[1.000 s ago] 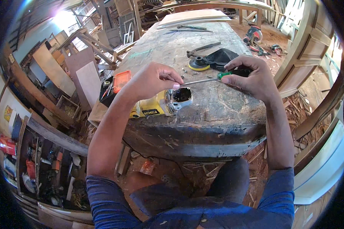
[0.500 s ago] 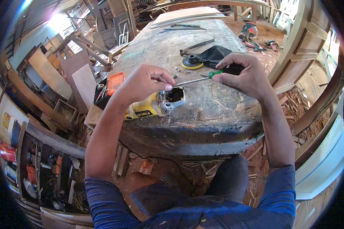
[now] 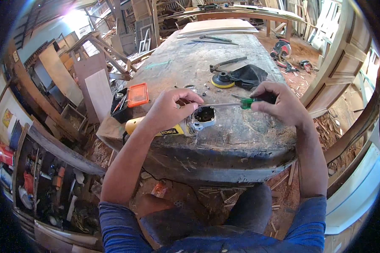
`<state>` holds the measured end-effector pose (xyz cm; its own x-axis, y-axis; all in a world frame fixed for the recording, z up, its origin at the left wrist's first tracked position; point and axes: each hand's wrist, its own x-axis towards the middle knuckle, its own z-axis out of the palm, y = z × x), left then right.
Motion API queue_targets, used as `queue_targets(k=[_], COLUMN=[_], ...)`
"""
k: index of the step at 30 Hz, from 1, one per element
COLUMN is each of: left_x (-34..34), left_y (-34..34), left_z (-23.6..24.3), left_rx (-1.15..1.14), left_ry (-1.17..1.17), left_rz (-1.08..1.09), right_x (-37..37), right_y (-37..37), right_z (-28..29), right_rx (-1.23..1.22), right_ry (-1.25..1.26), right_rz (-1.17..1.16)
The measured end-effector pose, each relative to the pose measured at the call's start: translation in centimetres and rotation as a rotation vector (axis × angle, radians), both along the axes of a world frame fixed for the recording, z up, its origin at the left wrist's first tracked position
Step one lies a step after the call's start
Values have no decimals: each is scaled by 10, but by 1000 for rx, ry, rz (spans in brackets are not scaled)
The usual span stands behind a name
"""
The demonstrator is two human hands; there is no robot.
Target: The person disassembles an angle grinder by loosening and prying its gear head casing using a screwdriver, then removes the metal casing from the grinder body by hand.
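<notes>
My right hand (image 3: 276,104) grips the green-and-black handle of a screwdriver (image 3: 246,103), held level over the worn workbench (image 3: 257,135). My left hand (image 3: 173,107) has thumb and fingers pinched at the far end of the thin metal shaft. Just below lies a yellow power tool (image 3: 171,130), partly hidden by my left hand and forearm, its metal gear housing (image 3: 205,117) opened and dark inside. Beyond my hands are a backing pad with a yellow rim (image 3: 221,79) and a black cloth bag (image 3: 249,76). A toolbox with an orange lid (image 3: 137,95) is at the left edge.
Pliers (image 3: 228,63) and boards (image 3: 217,25) lie farther along the bench. A red power saw (image 3: 281,49) rests on the debris-strewn floor at right. A panelled door (image 3: 345,63) stands at right. A cluttered shelf (image 3: 50,185) and leaning boards (image 3: 63,76) line the left.
Both hands and the bench appear lower in the picture, as the view has shifted up. My hands still hold the screwdriver at its two ends, above the yellow tool.
</notes>
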<state>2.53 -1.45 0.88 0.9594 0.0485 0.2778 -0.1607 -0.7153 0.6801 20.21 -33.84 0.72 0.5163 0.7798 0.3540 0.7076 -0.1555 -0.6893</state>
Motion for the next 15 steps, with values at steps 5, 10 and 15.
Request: queue_targets(k=[5,10,15], left_x=[-1,-3,3], left_y=[2,2,8], left_z=[-2,-1,-11], left_rx=[-3,17,-178], left_ry=[-13,4,60], left_rz=[10,-11,-57], right_x=[6,3,12], right_y=[12,9,-2], right_z=[-3,-11,-3], right_rx=[-130,157,27], right_ry=[200,-190,249], right_rz=[-73,59,56])
